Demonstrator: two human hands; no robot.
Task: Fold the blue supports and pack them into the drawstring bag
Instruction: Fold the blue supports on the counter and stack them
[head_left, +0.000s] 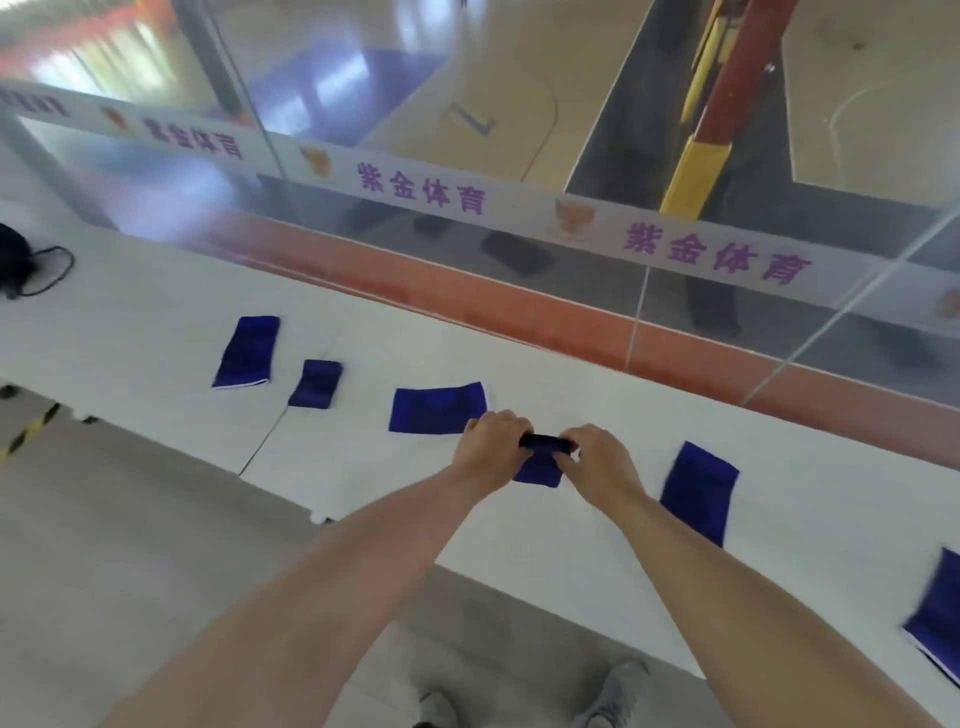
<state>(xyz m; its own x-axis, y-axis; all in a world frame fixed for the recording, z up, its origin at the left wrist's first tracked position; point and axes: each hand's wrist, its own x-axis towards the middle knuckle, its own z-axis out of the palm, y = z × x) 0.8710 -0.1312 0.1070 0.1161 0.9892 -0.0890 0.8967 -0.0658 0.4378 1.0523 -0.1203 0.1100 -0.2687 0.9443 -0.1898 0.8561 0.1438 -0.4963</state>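
Observation:
Both my hands hold one blue support (540, 467) on the white counter (519, 540). My left hand (491, 449) grips its left end and my right hand (597, 460) grips its right end, with the top edge doubled over between them. Other blue supports lie flat on the counter: one (436, 409) just left of my hands, a small folded one (315, 384), a longer one (247, 352) further left, one (698, 492) to the right and one (937, 618) at the far right edge. The black drawstring bag (15, 260) sits at the far left.
A glass partition with a white banner of purple characters (717, 254) runs along the far side of the counter. The counter's near edge runs diagonally above the grey floor (130, 545), where my shoes (613, 696) show. Yellow-black tape (28, 434) marks the floor at left.

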